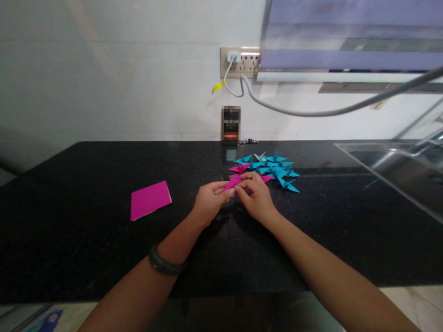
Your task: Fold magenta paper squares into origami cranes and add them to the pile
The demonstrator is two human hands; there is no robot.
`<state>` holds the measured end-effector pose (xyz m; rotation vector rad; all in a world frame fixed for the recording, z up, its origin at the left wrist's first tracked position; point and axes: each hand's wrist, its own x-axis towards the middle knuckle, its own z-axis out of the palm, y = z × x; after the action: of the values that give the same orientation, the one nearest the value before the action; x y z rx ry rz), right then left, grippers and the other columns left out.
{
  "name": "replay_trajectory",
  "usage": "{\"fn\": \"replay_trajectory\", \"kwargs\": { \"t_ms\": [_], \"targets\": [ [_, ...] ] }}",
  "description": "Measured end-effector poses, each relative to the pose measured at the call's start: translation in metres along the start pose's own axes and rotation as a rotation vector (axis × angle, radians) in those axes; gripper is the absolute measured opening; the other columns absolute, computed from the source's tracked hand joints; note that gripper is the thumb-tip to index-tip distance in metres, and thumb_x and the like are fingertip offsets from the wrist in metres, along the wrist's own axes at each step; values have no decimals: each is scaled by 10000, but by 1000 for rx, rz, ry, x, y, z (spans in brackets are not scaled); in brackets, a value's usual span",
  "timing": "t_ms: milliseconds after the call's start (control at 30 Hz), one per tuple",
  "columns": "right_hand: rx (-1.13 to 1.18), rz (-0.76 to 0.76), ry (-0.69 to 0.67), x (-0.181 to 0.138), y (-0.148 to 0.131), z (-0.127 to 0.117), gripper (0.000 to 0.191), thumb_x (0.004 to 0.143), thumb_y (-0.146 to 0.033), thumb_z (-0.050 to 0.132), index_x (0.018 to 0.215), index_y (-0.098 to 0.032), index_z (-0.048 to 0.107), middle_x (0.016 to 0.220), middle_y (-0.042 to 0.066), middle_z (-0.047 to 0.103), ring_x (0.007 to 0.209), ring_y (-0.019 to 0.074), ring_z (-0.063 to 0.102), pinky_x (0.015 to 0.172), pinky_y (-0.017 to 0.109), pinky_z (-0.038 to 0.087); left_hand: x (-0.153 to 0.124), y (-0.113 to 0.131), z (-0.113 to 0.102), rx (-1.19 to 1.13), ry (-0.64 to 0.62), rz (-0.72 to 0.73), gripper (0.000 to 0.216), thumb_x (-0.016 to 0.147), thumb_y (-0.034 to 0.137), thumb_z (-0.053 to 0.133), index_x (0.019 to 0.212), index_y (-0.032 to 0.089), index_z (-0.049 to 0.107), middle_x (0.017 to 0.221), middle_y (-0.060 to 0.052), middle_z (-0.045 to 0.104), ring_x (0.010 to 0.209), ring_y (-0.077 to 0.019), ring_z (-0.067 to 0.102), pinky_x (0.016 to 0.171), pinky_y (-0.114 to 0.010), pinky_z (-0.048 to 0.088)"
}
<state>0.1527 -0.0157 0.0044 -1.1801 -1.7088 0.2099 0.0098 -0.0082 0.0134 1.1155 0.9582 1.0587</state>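
Note:
Between my two hands is a folded piece of pink origami paper (232,182), held above the dark countertop. My left hand (210,199) pinches its left end between thumb and fingers. On the other side, my right hand (255,196) grips the paper with bent fingers, which hide part of it. Just behind my hands lie several blue origami cranes (277,169) in a cluster. A pink origami crane (241,168) sits at the cluster's left edge, and another pink tip (267,178) shows beyond my right hand.
A stack of pink paper squares (149,200) lies to the left on the black countertop (86,240). Against the wall stands a phone-like device (230,124) with a blurred screen. A sink (408,170) is at the right. A grey cable (311,113) hangs from the wall socket (239,62).

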Motion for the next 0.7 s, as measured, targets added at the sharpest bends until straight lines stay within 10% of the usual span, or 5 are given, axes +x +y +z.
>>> {"fn": "replay_trajectory", "kwargs": {
  "t_ms": [700],
  "targets": [
    [61, 85, 32, 0, -1, 2, 97, 716, -209, 607, 629, -179, 578, 846, 65, 531, 842, 186, 535, 688, 323, 468, 2, 1, 3, 57, 96, 22, 263, 637, 219, 687, 863, 90, 654, 681, -64, 697, 614, -131, 646, 575, -220, 501]
  ]
}}
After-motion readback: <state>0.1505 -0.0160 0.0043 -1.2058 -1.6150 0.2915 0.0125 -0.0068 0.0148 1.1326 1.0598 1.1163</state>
